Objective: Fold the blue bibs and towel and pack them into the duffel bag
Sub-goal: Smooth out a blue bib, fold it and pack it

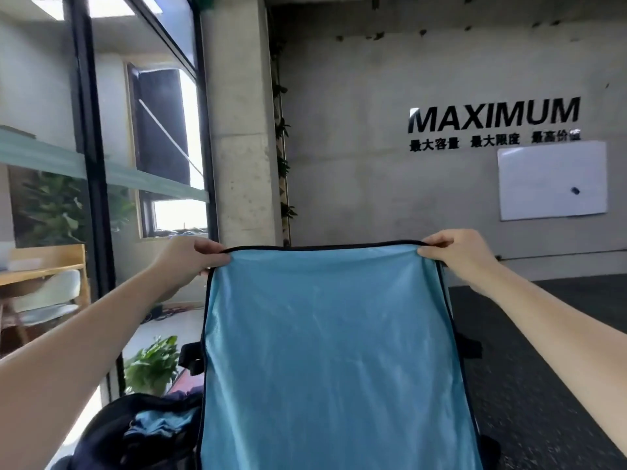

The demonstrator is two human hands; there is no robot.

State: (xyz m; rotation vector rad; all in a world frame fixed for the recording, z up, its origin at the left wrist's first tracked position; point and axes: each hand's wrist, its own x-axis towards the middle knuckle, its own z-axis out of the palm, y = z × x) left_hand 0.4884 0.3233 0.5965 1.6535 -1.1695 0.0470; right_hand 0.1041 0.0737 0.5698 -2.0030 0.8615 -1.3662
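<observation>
Blue bib [332,351]: hangs lengthwise below both hands. Left hand [190,257], right hand [454,254] pinch top corners. Duffel bag [135,432] lower left, nearer left hand.

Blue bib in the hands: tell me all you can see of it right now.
The bib is light blue, thin, slightly shiny mesh-like cloth with dark piping along its top and side edges. It hangs spread flat in the air, held up by its top corners: the left hand pinches the left corner, the right hand the right. Soft creases run down it. Its lower end runs out of frame, and it hides part of the dark duffel bag below left.
</observation>
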